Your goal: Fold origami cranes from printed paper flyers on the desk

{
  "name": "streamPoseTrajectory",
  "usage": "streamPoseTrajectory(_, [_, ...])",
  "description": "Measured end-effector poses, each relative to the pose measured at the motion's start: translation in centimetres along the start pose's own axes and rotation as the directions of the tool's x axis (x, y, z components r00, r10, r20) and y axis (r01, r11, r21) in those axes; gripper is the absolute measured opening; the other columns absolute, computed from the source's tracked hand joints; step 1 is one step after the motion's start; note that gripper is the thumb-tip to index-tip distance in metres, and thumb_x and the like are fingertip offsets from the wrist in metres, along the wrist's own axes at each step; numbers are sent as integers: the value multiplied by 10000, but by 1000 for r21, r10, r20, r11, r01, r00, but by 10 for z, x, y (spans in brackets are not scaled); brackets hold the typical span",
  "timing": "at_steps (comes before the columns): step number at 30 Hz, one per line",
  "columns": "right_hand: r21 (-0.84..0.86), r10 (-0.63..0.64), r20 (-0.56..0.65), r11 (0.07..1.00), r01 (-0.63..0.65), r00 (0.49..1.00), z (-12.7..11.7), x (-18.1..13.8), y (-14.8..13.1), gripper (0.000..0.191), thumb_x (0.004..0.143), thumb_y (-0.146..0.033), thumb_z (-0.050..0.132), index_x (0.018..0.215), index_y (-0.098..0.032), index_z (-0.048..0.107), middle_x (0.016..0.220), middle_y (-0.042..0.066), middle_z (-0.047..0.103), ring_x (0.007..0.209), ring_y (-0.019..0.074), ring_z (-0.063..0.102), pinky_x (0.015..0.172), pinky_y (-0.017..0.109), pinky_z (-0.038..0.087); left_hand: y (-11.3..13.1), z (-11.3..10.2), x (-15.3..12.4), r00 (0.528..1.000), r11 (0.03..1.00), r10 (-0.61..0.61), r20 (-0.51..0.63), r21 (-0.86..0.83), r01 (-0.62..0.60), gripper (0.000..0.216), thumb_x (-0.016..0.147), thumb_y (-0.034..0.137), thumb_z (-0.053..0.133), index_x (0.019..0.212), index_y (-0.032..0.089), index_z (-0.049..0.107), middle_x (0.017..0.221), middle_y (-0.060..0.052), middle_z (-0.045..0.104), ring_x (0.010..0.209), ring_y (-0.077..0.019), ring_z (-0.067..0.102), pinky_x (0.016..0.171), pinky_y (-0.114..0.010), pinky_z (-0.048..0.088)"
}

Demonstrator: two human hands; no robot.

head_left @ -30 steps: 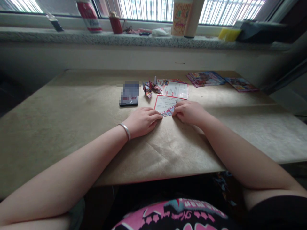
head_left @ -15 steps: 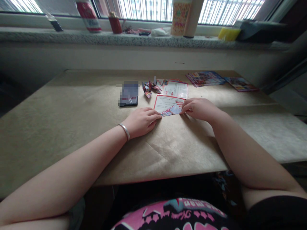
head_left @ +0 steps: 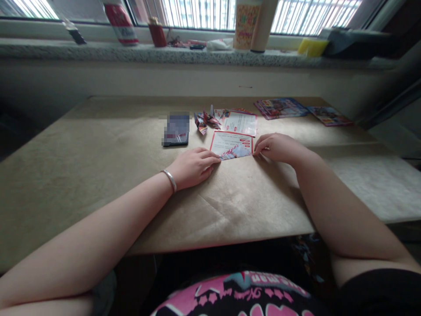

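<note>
A printed sheet of paper with a red border and a striped picture lies flat on the table in front of me. The fingers of my left hand are stretched out, their tips resting on the sheet's near left corner. At its near right corner, the fingertips of my right hand are pressed together at the edge. Whether the near edge is a fold, I cannot tell. Just behind lies another printed sheet. Small folded paper pieces in mixed colours sit to the left of that.
A dark phone, partly blurred out, lies left of the sheets. Colourful printed papers are stacked at the table's back right, beside another printed stack. Cans, a patterned cup and a yellow object line the windowsill.
My right hand has slid a little to the right along the sheet's near edge, out to the corner. The left hand holds nearly the same place.
</note>
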State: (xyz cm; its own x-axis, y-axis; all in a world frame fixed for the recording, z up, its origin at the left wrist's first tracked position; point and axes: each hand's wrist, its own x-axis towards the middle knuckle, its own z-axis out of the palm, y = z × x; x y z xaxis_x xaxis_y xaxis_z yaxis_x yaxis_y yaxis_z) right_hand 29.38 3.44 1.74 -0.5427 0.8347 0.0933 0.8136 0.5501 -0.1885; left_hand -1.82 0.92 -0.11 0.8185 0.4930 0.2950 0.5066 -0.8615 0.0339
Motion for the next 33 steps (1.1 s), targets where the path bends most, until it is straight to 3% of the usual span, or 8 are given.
streamPoseTrajectory(6, [-60, 8, -29, 998, -9, 1000, 2, 1, -13, 332, 781, -88, 502, 890, -242, 775, 972, 13, 755, 892, 180, 671, 818, 314, 508, 2, -2, -1, 999, 1000, 27, -30, -12, -27, 290, 937, 250, 463, 1092, 198, 702, 1072, -73, 707, 935, -200, 614, 840, -347, 523])
streamPoseTrajectory(10, [-143, 18, -53, 989, -25, 998, 3, 3, -26, 330, 835, -155, 484, 984, -247, 764, 1033, 24, 748, 953, 202, 663, 819, 332, 509, 1, -2, -2, 998, 993, 39, -46, -110, -44, 277, 935, 226, 462, 1024, 212, 724, 1022, -52, 723, 907, -177, 635, 833, -322, 524])
streamPoseTrajectory(15, [-95, -68, -73, 994, 61, 995, 14, 9, -33, 352, 913, -300, 476, 1177, -201, 686, 1158, 70, 711, 1042, 228, 644, 943, 385, 488, -3, -2, -4, 991, 966, 88, -98, -234, -109, 241, 914, 219, 517, 1014, 249, 734, 1014, -14, 742, 1109, -205, 597, 989, -362, 493])
streamPoseTrajectory(19, [-65, -103, -84, 993, 97, 991, 28, 12, -35, 532, 902, -436, 526, 1365, -175, 534, 1381, 88, 573, 1320, 298, 446, 1113, 474, 362, -4, -4, -3, 986, 934, 158, -43, -319, -164, 272, 917, 192, 508, 1063, 276, 721, 1105, 10, 728, 1234, -213, 539, 1091, -416, 432])
streamPoseTrajectory(22, [-37, -85, -92, 996, 82, 992, 35, 11, -39, 606, 899, -450, 530, 1431, -172, 444, 1477, 104, 466, 1410, 313, 315, 1158, 512, 296, -5, -4, -3, 988, 936, 153, 15, -323, -140, 355, 908, 175, 496, 1211, 271, 653, 1230, -26, 674, 1237, -210, 543, 1066, -414, 458])
streamPoseTrajectory(25, [-33, -92, -124, 996, 89, 988, 36, 10, -45, 534, 887, -435, 555, 1361, -193, 507, 1507, 116, 413, 1402, 307, 330, 1156, 524, 299, -10, -2, -6, 994, 970, 102, 31, -224, -92, 375, 918, 215, 482, 1268, 247, 614, 1359, -64, 584, 1265, -231, 522, 1108, -460, 401])
streamPoseTrajectory(33, [16, -176, -237, 983, 185, 955, 31, 9, -62, 286, 878, -298, 576, 1138, -229, 672, 1202, 89, 637, 1157, 249, 549, 1037, 459, 440, -20, -2, -10, 969, 984, -162, 187, -40, 172, 432, 947, 423, 475, 1368, 342, 522, 1546, -47, 353, 1406, -301, 343, 1149, -504, 288])
